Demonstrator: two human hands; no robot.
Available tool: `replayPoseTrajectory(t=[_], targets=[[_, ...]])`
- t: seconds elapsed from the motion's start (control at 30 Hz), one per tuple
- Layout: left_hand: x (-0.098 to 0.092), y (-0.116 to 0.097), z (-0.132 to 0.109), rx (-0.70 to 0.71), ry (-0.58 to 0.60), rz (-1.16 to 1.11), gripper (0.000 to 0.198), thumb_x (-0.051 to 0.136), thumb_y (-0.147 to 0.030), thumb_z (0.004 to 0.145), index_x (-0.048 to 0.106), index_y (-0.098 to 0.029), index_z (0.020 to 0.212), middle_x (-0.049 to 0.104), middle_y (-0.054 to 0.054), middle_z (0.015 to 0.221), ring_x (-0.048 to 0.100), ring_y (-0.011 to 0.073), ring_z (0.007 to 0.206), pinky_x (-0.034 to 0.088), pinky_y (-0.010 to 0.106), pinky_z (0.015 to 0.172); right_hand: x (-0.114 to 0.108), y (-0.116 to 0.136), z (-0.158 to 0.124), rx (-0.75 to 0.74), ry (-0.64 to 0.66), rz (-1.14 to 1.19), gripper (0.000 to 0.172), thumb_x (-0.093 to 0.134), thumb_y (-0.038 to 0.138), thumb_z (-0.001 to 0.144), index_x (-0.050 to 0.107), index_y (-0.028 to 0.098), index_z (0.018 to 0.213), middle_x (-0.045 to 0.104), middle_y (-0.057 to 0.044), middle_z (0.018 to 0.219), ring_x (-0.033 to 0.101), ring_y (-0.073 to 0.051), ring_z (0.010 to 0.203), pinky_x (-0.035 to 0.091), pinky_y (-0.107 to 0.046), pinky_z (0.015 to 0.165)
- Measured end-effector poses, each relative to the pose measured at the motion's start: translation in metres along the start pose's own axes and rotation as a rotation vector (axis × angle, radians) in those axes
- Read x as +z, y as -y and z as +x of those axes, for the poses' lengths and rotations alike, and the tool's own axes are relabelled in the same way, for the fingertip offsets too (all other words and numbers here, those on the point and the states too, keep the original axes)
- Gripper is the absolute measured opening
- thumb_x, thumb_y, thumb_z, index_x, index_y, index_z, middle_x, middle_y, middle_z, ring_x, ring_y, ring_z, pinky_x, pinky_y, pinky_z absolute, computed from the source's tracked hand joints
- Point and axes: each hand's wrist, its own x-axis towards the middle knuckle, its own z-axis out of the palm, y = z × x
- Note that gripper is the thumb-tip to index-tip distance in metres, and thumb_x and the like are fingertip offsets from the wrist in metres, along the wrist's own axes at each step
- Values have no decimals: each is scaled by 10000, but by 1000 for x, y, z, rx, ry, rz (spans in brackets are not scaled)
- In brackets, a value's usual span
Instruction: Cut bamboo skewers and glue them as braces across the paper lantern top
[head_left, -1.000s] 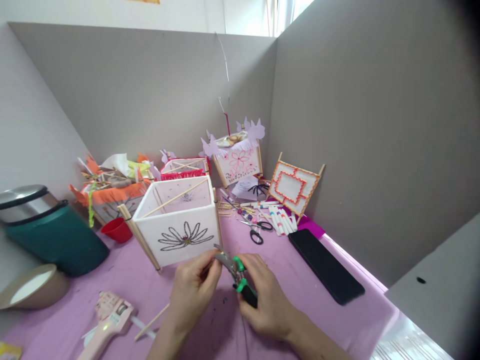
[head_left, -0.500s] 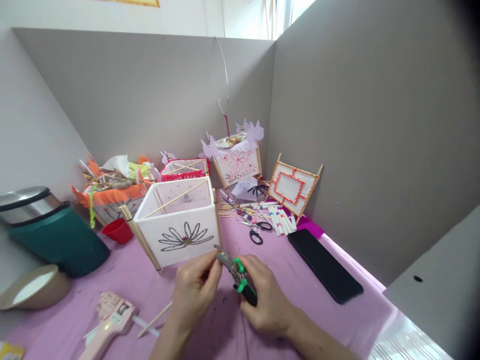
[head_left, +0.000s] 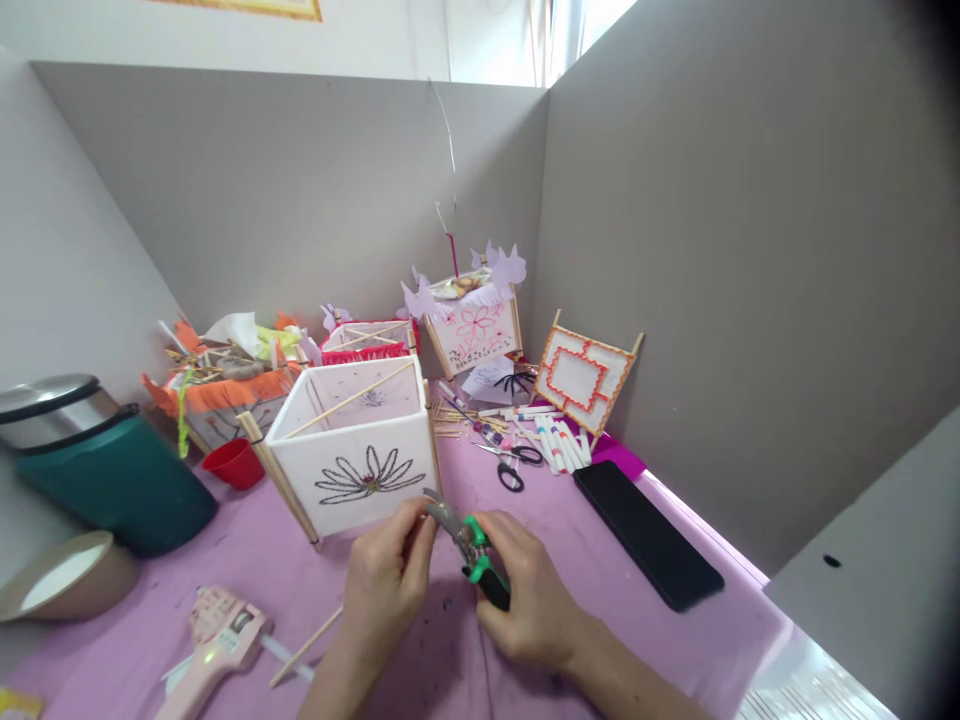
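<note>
My right hand [head_left: 525, 595] is wrapped round the green and black handles of a pair of cutting pliers [head_left: 469, 547]. The grey jaws point up and left, toward my left hand [head_left: 386, 580]. My left hand is pinched at the jaw tips; what it pinches is too small to make out. Both hands hover over the purple table cover [head_left: 247, 560], just in front of a white paper lantern box [head_left: 352, 445] with a black flower drawn on its front and wooden sticks at its corners.
A pink glue gun [head_left: 214, 645] and a loose wooden stick [head_left: 304, 648] lie at the lower left. A black phone [head_left: 649, 530], scissors [head_left: 510, 465] and several markers [head_left: 559, 440] lie to the right. Other decorated lanterns [head_left: 469, 320], a green bin [head_left: 97, 465] and a tape roll [head_left: 64, 575] stand behind and left.
Both hands and the pliers have stayed almost still, shifting only slightly up and left in the view. Nothing was taken hold of or let go.
</note>
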Motion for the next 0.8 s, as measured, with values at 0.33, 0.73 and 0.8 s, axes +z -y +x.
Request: replayPoseTrajectory(t=[0.33,0.73,0.8], targets=[[-4,-2,5,93,30,-17,192,461,-216,898,641,-156,872,568,-20,587,547,114,533,426,185,534,2,-4,-3,-79,-17,20,774,535,77,555,384,189,1305,523,-97,1179,486,-245,1073,393,-398,961],[-5,-2,6,103,51,-11,211,449,-226,909,640,-169,840,586,-13,591,540,115,514,409,189,504,-1,1,-1,-46,11,62,743,509,80,521,427,194,1250,526,-91,1124,493,-247,1030,411,-399,923],[-5,-1,5,107,48,-10,209,449,-222,909,641,-163,852,592,-10,601,542,114,517,412,190,510,-1,2,-1,-39,14,65,720,506,78,516,438,196,1223,530,-82,1098,496,-241,1005,418,-386,900]])
